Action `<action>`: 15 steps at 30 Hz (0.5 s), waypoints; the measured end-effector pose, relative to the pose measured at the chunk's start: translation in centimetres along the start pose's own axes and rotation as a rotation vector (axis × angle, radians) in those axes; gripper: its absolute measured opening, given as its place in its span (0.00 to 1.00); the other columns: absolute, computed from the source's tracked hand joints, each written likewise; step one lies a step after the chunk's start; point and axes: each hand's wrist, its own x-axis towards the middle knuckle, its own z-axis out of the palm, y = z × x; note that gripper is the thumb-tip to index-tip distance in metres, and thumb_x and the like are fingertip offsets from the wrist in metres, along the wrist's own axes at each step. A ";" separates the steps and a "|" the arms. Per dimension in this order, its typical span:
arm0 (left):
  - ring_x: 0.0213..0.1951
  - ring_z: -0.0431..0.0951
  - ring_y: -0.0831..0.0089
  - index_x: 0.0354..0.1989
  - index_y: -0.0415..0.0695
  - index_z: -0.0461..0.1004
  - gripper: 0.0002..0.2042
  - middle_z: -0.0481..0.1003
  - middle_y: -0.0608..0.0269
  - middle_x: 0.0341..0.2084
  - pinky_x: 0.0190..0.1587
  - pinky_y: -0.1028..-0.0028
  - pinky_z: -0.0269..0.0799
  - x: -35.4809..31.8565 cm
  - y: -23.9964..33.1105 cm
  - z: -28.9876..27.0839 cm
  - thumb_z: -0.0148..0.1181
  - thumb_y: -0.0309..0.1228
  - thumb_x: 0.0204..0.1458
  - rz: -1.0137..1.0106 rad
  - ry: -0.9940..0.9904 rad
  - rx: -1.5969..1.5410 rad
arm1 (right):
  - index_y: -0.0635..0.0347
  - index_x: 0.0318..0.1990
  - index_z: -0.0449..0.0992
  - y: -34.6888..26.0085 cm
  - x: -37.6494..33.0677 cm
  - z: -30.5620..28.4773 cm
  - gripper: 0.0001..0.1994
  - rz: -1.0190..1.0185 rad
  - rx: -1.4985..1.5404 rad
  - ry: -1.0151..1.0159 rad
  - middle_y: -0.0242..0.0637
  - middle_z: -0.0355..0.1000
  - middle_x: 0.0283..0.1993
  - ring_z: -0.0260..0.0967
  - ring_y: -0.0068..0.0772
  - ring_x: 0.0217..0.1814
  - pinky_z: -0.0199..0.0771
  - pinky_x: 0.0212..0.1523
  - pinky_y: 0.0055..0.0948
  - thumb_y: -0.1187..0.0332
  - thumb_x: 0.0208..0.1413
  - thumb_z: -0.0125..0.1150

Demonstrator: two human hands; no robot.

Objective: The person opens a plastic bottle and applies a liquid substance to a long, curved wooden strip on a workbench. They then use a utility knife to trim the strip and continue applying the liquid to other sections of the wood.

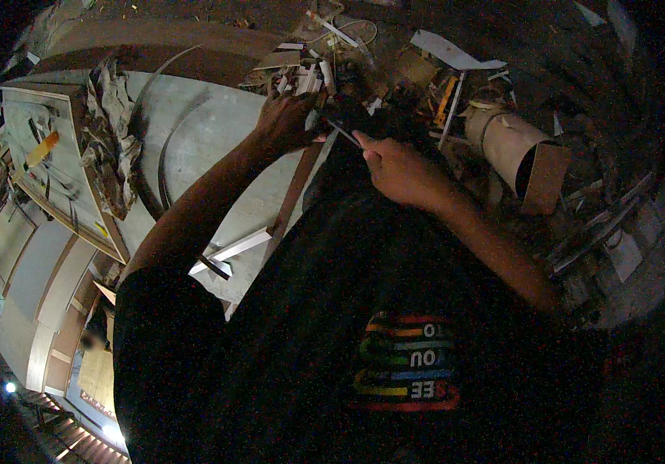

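Note:
My right hand [406, 172] is closed around a thin, straight tool with a pale metal blade [344, 133], its index finger laid along it. The blade points up and left toward my left hand [288, 120]. That hand is at the right edge of a large pale board [216, 124], with its fingers bent and close together. A small pale bit shows by its fingertips, but dim light hides what it grips. The tip of the blade is close to those fingers; whether they touch cannot be made out.
A wooden-framed panel [73, 162] with tools and crumpled brown material [112, 131] lies left. White strips [239, 246] rest on the board's near edge. Scraps [309, 73] are heaped beyond my hands. To the right, a brown cardboard tube [506, 143] lies among floor debris.

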 end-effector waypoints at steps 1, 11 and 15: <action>0.51 0.76 0.46 0.53 0.49 0.79 0.35 0.79 0.50 0.49 0.54 0.50 0.71 0.2 -0.1 -0.1 0.74 0.58 0.39 0.027 0.015 0.005 | 0.56 0.69 0.68 0.1 0.5 0.0 0.21 -0.009 0.015 -0.003 0.59 0.76 0.53 0.76 0.62 0.54 0.76 0.56 0.49 0.65 0.72 0.46; 0.58 0.74 0.51 0.53 0.53 0.78 0.27 0.78 0.56 0.54 0.59 0.46 0.65 0.3 0.8 -0.9 0.70 0.54 0.48 -0.132 -0.238 -0.134 | 0.51 0.68 0.70 4.2 7.2 1.7 0.23 0.081 -0.276 -0.266 0.57 0.79 0.43 0.79 0.58 0.42 0.78 0.47 0.53 0.64 0.67 0.48; 0.65 0.68 0.55 0.56 0.53 0.76 0.23 0.76 0.60 0.56 0.67 0.41 0.53 -1.7 2.2 1.0 0.67 0.44 0.52 -0.150 -0.054 -0.261 | 0.50 0.69 0.69 6.0 7.1 1.1 0.23 0.028 -0.395 -0.018 0.53 0.79 0.39 0.78 0.52 0.34 0.79 0.40 0.49 0.65 0.67 0.47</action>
